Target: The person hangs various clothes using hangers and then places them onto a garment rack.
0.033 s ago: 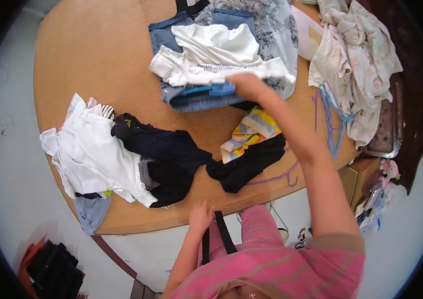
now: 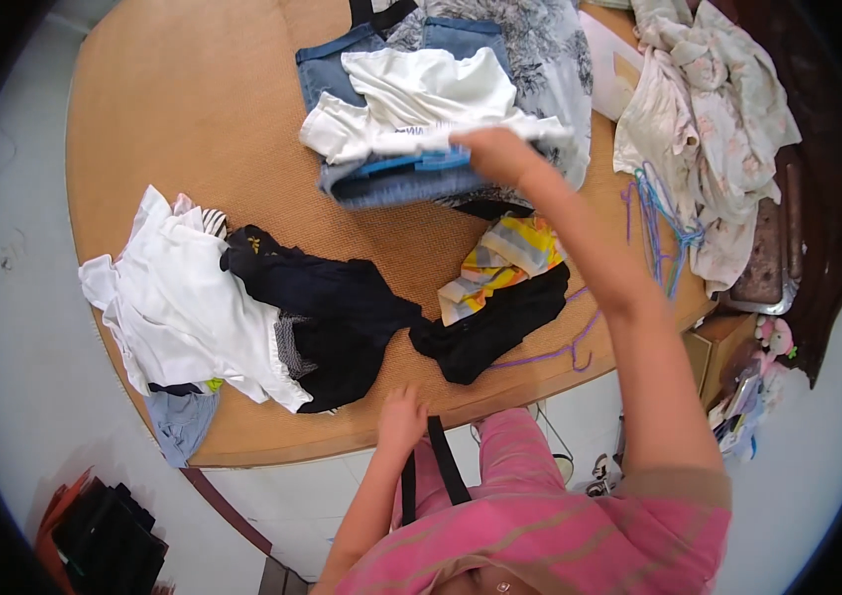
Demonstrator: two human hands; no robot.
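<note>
Toward the far side of the table, my right hand (image 2: 490, 156) is closed at a blue clothes hanger (image 2: 421, 162), its fingers partly smeared by motion. The hanger lies along the waistband of blue jeans (image 2: 391, 188), and a white T-shirt (image 2: 431, 89) is draped over the jeans, its near edge at my hand. Under them lies a white cloth with a grey leaf print (image 2: 550, 69). My left hand (image 2: 403, 418) rests at the table's near edge with its fingers loosely stretched, holding nothing. Closest to it is a pile of dark clothes (image 2: 352, 307).
White clothes (image 2: 183, 297) lie at the left of the woven-topped table (image 2: 173, 109). A yellow-and-grey garment (image 2: 500, 263) and a black one (image 2: 500, 327) lie right of centre. Purple and blue hangers (image 2: 664, 238) and crumpled floral cloth (image 2: 719, 129) are at the right.
My right hand has moved slightly away from me and to the right, lifting the hanger and jeans waistband with it. My left hand has shifted slightly forward onto the table edge.
</note>
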